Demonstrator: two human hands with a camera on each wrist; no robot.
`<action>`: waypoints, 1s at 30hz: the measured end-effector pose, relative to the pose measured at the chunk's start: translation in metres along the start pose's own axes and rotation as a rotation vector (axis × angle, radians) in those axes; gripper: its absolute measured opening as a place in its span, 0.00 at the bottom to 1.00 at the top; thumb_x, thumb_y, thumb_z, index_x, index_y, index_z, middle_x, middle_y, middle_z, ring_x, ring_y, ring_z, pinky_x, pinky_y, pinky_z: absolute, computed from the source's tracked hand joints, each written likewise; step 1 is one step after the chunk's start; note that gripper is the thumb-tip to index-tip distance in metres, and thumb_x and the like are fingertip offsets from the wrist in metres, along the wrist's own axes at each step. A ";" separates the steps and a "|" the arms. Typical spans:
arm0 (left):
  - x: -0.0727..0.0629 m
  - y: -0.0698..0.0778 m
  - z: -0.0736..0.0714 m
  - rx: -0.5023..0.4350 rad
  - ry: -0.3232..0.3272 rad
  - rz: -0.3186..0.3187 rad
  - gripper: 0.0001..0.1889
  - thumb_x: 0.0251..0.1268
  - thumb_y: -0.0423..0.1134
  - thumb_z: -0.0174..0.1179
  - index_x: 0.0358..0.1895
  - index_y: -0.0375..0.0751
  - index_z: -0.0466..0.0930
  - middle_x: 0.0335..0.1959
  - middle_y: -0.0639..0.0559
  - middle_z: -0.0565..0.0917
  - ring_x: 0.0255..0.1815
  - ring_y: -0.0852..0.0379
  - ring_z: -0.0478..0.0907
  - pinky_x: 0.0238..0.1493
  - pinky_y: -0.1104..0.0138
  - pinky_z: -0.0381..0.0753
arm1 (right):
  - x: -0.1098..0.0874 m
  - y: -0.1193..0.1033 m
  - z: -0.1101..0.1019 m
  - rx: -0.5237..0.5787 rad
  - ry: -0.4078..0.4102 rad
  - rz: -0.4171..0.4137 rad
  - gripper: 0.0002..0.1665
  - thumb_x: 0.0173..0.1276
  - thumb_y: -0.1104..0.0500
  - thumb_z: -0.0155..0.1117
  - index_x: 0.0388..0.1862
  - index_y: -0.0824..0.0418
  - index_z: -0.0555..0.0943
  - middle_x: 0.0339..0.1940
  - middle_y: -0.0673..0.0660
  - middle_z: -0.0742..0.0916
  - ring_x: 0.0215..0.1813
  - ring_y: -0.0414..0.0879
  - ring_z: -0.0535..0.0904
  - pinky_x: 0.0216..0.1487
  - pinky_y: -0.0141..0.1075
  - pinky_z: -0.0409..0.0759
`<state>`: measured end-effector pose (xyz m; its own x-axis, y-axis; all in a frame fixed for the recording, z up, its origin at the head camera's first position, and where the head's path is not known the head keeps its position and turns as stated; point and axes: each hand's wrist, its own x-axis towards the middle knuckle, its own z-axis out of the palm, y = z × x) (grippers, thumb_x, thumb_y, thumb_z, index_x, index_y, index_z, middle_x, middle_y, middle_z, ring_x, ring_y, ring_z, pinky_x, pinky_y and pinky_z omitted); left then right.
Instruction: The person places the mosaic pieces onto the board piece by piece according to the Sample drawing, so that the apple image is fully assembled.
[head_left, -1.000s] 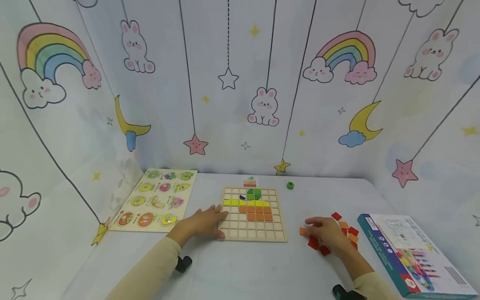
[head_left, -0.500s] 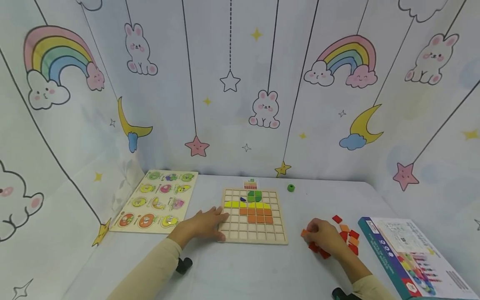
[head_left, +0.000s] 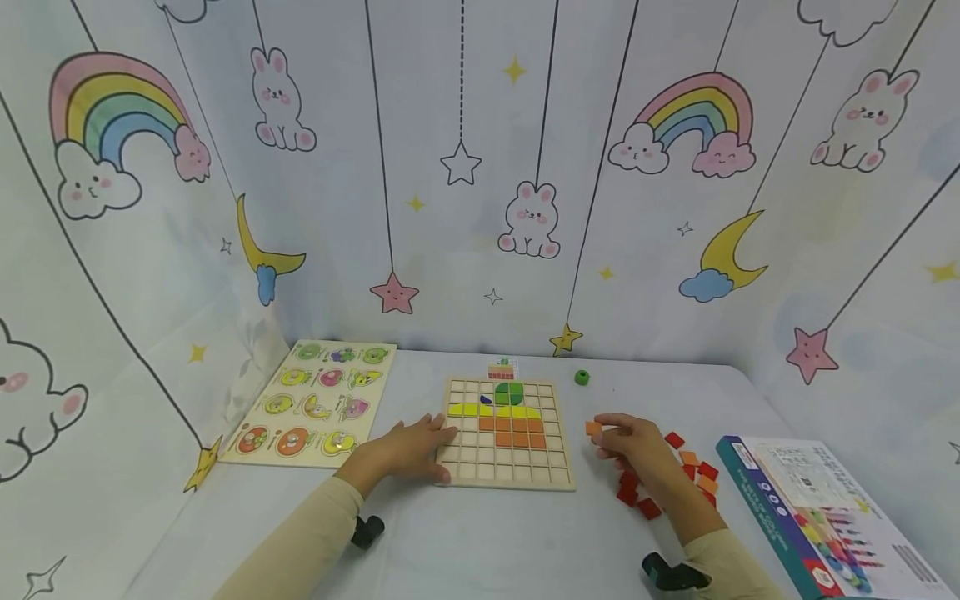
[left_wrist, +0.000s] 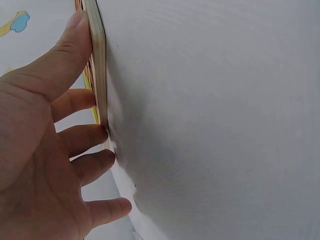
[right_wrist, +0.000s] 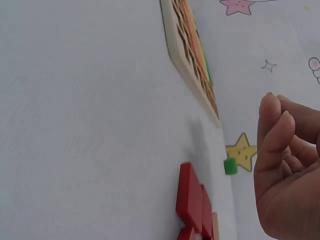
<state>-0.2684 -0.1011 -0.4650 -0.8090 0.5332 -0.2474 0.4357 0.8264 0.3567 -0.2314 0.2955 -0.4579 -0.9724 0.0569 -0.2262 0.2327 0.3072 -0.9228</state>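
Note:
My right hand (head_left: 633,446) pinches a small orange square tile (head_left: 593,428) between thumb and fingertips, raised to the right of the wooden grid board (head_left: 517,477). In the right wrist view the right hand (right_wrist: 290,165) hides the tile. My left hand (head_left: 408,450) rests at the board's left edge with relaxed fingers; in the left wrist view its thumb (left_wrist: 70,55) lies against the side of the board (left_wrist: 99,65). On the grid, green tiles (head_left: 509,393) and a small dark blue piece sit above a yellow row (head_left: 465,409) and two rows of orange tiles (head_left: 519,432).
Loose red tiles (head_left: 627,496) and orange tiles lie scattered below and beside the right hand. A box (head_left: 832,508) stands at the right, a fruit picture board (head_left: 307,400) at the left. Behind the grid are a small pattern card (head_left: 502,368) and a green bead (head_left: 582,377).
My right hand has picked the orange tile out of the loose pile and moved it up and left towards the grid board. The left hand stays at the board's edge.

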 end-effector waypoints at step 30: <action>0.001 -0.002 0.001 -0.034 -0.005 -0.003 0.43 0.60 0.59 0.70 0.78 0.51 0.66 0.82 0.44 0.58 0.83 0.41 0.51 0.76 0.34 0.51 | 0.052 -0.036 0.113 0.102 -0.088 -0.105 0.24 0.68 0.60 0.70 0.63 0.62 0.82 0.31 0.55 0.85 0.27 0.43 0.76 0.26 0.32 0.75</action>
<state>-0.2695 -0.1020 -0.4671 -0.8080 0.5321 -0.2529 0.4200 0.8214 0.3860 -0.2887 0.1799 -0.4713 -0.9873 -0.0553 -0.1491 0.1346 0.2085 -0.9687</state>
